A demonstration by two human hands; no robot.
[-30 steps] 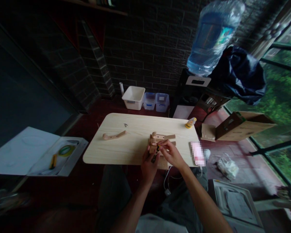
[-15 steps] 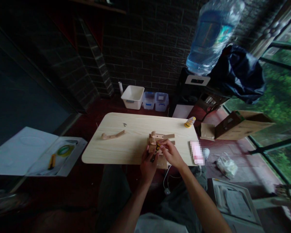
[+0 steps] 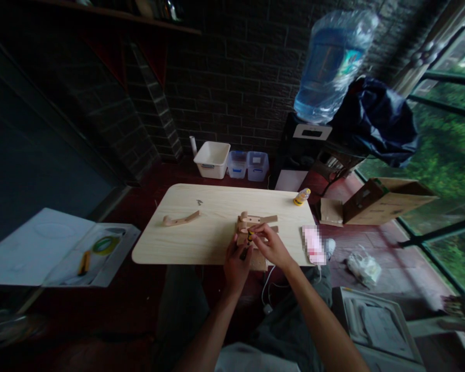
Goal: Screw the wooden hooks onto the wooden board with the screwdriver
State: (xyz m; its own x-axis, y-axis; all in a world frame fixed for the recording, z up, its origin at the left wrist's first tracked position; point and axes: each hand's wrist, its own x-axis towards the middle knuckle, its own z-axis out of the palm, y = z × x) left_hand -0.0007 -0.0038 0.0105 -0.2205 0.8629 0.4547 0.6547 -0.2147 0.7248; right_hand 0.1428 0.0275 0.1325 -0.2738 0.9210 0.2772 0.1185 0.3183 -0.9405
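I have the right hand (image 3: 272,247) pinching a yellow-black tool (image 3: 250,235) by wood pieces (image 3: 257,220) on the desk (image 3: 209,240); I can't tell what the left hand (image 3: 237,267) grips.

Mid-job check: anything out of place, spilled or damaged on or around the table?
No spill or damage shows. One wooden piece lies alone at left on the table, looking stray because similar pieces sit grouped near the right hand. A crumpled plastic bag lies loose on the floor, like litter.
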